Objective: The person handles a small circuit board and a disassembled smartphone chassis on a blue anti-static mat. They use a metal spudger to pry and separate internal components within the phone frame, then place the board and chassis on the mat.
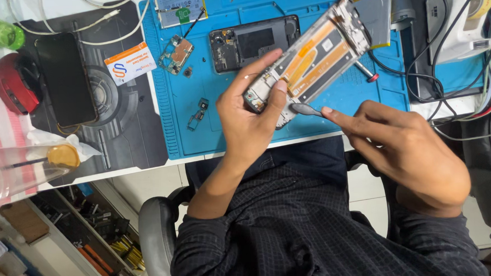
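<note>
Grey flat-tipped spudger [305,109] against open phone frame [308,55]

Two hands work above the bench: the left hand [250,118] and the right hand [406,147]. One opened phone frame [308,55], one grey spudger [306,109], one phone back shell [254,42], one black phone [66,78], one circuit board [176,54], one blue mat [201,129], one red-handled screwdriver [367,73].

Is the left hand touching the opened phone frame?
Touching. The head view shows the left hand gripping the lower end of the phone frame, thumb pressed on its inner face and fingers wrapped behind it, lifted above the blue mat.
</note>
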